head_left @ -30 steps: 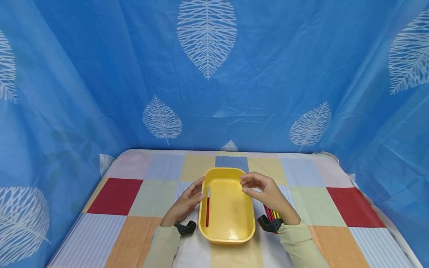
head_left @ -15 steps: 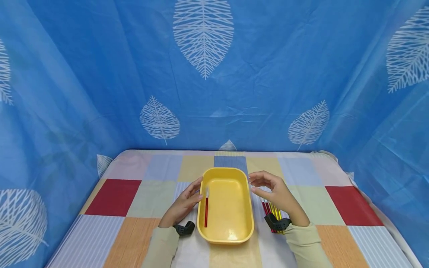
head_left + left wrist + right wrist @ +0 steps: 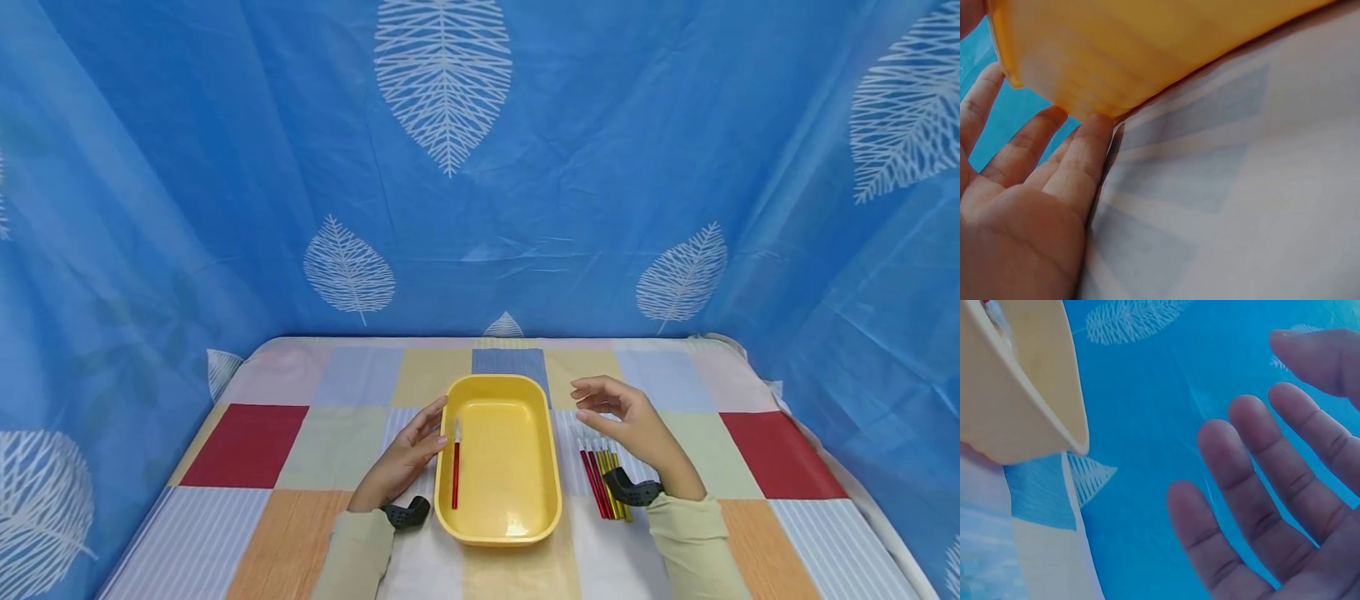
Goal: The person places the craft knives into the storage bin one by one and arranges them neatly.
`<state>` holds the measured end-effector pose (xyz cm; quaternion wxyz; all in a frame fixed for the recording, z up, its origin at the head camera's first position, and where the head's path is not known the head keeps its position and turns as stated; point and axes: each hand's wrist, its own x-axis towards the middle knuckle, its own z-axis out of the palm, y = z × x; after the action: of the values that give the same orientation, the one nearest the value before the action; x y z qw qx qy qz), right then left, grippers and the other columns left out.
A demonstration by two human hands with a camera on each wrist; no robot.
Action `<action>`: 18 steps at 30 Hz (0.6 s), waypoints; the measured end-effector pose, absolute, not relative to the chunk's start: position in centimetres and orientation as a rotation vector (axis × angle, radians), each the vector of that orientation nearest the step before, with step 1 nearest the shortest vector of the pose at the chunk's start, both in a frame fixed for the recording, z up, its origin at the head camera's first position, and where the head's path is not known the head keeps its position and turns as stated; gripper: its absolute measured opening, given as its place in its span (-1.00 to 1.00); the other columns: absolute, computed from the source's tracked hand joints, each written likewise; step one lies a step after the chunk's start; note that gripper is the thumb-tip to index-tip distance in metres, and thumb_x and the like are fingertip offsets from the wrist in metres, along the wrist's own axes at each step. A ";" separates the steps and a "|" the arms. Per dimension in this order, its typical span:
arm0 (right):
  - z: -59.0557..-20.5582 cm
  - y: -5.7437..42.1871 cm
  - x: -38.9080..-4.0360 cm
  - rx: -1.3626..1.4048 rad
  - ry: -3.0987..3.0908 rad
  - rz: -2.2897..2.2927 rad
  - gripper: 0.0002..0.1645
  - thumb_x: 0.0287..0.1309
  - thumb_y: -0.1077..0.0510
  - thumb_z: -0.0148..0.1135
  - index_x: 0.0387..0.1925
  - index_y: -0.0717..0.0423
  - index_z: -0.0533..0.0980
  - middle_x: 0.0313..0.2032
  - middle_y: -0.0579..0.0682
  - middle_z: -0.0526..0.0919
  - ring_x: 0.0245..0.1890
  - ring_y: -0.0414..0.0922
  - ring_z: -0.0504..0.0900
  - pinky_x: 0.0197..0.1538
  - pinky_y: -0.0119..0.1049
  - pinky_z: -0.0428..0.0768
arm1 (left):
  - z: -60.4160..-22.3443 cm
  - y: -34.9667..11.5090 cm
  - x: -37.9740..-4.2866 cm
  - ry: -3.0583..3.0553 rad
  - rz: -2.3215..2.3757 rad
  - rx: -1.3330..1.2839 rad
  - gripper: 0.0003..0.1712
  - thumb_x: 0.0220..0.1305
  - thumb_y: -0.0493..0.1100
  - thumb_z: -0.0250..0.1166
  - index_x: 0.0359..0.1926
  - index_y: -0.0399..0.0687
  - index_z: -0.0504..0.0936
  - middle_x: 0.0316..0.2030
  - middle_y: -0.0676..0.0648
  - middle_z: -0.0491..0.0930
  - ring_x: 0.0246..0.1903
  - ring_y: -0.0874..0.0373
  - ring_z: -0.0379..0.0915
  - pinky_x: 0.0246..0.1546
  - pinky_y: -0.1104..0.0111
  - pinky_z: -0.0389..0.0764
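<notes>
A yellow plastic tray [image 3: 498, 533] sits before me, with one red-handled paintbrush [image 3: 456, 471] lying along its left inner side. My left hand [image 3: 401, 462] rests against the tray's left side. The left wrist view has its fingers [image 3: 1088, 150] fairly straight, tips touching the outer wall, while the thumb is at the rim. To the right of the tray, apart from it, my right hand [image 3: 630, 421] is raised with loosely bent fingers and nothing in them. Below it, several red and yellow paintbrushes [image 3: 600, 479] lie side by side on the cloth, partly covered by the wrist camera.
A patchwork tablecloth [image 3: 330, 450] covers the table. Blue curtains [image 3: 555, 167] with white leaf prints hang behind and at both sides. A black wrist camera [image 3: 633, 487] sits on the right wrist, and another wrist camera [image 3: 407, 514] on the left.
My right hand has moved right, from over the tray's right rim to above the row of paintbrushes. The left hand stays at the tray. The head view has shifted slightly.
</notes>
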<state>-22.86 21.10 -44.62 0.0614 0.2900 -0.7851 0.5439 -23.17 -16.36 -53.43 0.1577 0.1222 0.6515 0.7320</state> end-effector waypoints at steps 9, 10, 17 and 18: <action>-44.9 23.0 -23.2 0.787 -2.399 1.656 -0.58 0.39 0.45 0.31 0.23 0.52 0.54 -0.03 -0.30 0.72 -0.08 -0.35 0.71 0.03 -0.52 0.67 | -53.4 -16.2 -23.0 1.886 2.089 0.283 -0.11 0.60 -0.29 0.24 0.75 -0.14 -0.01 0.71 -0.32 -0.05 0.66 -0.32 -0.04 0.54 -0.02 0.24; -45.0 23.3 -23.3 0.781 -2.398 1.662 -0.57 0.39 0.45 0.31 0.23 0.52 0.53 -0.03 -0.30 0.72 -0.07 -0.36 0.71 0.04 -0.52 0.67 | -53.4 -16.2 -23.1 1.884 2.090 0.280 -0.10 0.59 -0.29 0.24 0.75 -0.12 0.00 0.71 -0.30 -0.05 0.66 -0.31 -0.05 0.54 0.00 0.25; -45.5 24.6 -23.5 0.743 -2.397 1.709 -0.56 0.41 0.39 0.34 0.26 0.46 0.54 0.00 -0.23 0.73 -0.04 -0.36 0.69 0.02 -0.50 0.68 | -53.6 -16.2 -23.1 1.892 2.084 0.296 -0.11 0.60 -0.30 0.23 0.75 -0.14 -0.01 0.71 -0.32 -0.06 0.66 -0.31 -0.07 0.54 0.03 0.26; -45.5 24.8 -23.6 0.731 -2.405 1.717 -0.56 0.41 0.38 0.34 0.26 0.45 0.54 0.01 -0.18 0.74 -0.04 -0.35 0.69 0.02 -0.49 0.68 | -53.6 -16.2 -23.1 1.889 2.085 0.293 -0.11 0.60 -0.30 0.23 0.75 -0.14 -0.01 0.71 -0.32 -0.07 0.67 -0.31 -0.07 0.54 0.02 0.24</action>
<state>-23.61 24.80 -45.55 0.0487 0.2400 -0.7891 0.5634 -23.12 -16.20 -53.57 0.1557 0.1024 0.6595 0.7282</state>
